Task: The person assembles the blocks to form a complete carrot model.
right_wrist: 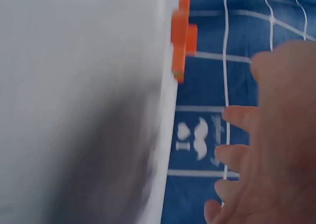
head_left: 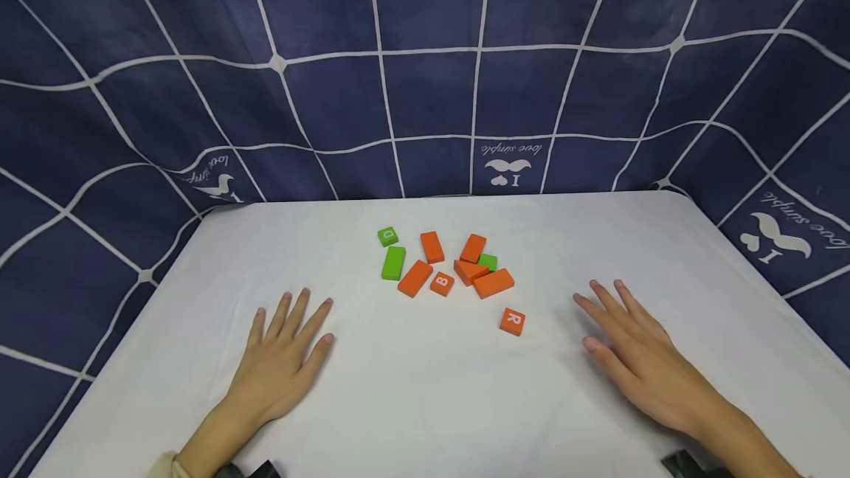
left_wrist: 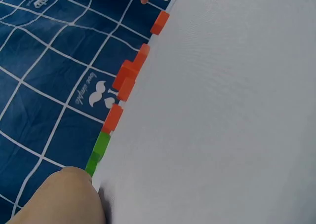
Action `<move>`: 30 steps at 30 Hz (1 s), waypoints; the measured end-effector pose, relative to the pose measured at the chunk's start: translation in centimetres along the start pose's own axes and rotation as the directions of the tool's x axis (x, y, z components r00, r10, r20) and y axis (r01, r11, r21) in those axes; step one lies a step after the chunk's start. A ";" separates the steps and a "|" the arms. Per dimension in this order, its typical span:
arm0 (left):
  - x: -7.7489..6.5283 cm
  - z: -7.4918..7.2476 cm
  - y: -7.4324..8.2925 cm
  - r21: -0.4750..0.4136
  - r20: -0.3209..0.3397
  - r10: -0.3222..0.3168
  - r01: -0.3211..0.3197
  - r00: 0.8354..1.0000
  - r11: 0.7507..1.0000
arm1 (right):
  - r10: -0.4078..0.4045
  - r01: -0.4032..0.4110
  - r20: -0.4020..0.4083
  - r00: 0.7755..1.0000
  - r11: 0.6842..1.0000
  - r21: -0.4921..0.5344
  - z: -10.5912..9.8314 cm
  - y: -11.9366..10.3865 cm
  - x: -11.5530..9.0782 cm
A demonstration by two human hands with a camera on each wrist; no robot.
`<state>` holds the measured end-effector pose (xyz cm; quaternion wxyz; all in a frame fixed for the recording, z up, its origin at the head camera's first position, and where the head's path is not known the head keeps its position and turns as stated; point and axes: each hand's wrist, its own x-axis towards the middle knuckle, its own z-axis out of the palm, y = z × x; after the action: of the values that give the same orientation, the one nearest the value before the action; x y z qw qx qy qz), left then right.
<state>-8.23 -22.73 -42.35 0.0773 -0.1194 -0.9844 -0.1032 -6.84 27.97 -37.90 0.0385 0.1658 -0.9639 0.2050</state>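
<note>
Flat on the white table, my left hand [head_left: 279, 367] lies palm down with its fingers spread, left of a loose group of toy blocks. My right hand [head_left: 640, 371], fingers extended, is over the table to the right, casting a shadow. Neither hand holds anything. Nearest the right hand is an orange cube marked R [head_left: 513, 321]. An orange cube marked B [head_left: 442, 284] sits among several orange oblong blocks [head_left: 415, 279]. An orange wedge [head_left: 468, 271] partly hides a small green block [head_left: 488, 262]. A green oblong block [head_left: 393, 262] lies beside a green cube marked D [head_left: 388, 236].
The white tabletop [head_left: 398, 397] ends at a dark blue cloth [head_left: 432, 94] with white grid lines, hanging behind and at the sides. Dark straps or devices [head_left: 684, 463] show near both wrists at the bottom edge. A light sleeve [head_left: 166, 465] covers the left forearm.
</note>
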 end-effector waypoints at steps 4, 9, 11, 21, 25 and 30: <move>-0.8 0.9 0.3 -0.027 0.028 -0.005 0.006 1.000 1.000 | -0.013 0.011 0.038 0.999 0.999 0.043 0.1 -0.9 0.2; -0.1 -0.2 0.5 -0.074 0.049 -0.009 0.013 0.999 0.997 | -0.087 0.083 0.080 0.993 0.995 0.052 -0.1 -1.5 2.9; 0.8 -1.0 0.8 -0.110 0.071 -0.001 0.009 0.997 0.994 | -0.106 0.099 0.092 0.990 0.992 0.078 -0.1 -1.7 4.3; 8.0 -1.4 2.6 -0.253 0.076 0.160 -0.136 0.984 0.958 | -0.246 0.204 0.110 0.963 0.933 0.296 2.5 -2.5 9.1; 10.8 -0.6 3.6 -0.272 0.022 0.217 -0.203 0.976 0.941 | -0.329 0.262 0.124 0.936 0.889 0.376 3.0 -2.5 10.7; 13.1 0.7 4.2 -0.309 -0.032 0.286 -0.281 0.958 0.909 | -0.379 0.308 0.151 0.913 0.884 0.351 3.4 -2.2 12.9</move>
<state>-19.80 -15.71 -39.95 0.0649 -0.2723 -0.9287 -0.2433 -18.30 20.81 -38.33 -0.0577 0.3601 -0.8711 0.3291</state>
